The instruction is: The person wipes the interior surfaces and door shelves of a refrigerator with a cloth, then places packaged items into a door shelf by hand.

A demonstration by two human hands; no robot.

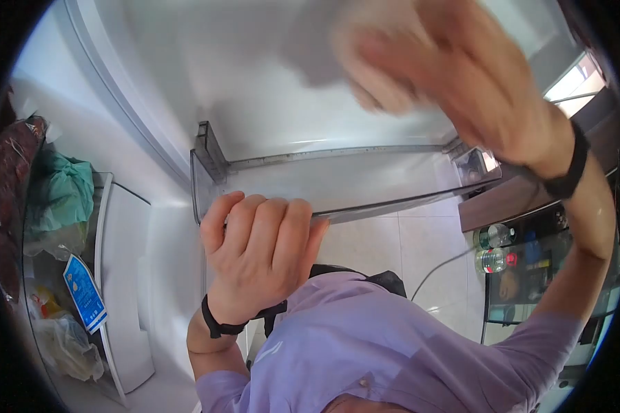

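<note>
My left hand (258, 237) wraps its fingers over the front rim of a clear door shelf bin (399, 202), near the bin's left end. The bin is fixed against a white inner door panel (248, 76), and no items show in the visible part of it. My right hand (455, 76) is raised above the bin's right half, in front of the white panel. Motion smears its fingers; they look curled, and whether they hold anything cannot be made out.
At the left, an open fridge compartment holds a green plastic bag (63, 189), a blue printed packet (85, 292) and a clear bag (69, 347). Two bottles (492, 260) stand at the right by a dark glass-fronted cabinet (523, 292). A cable (437, 267) crosses the tiled floor.
</note>
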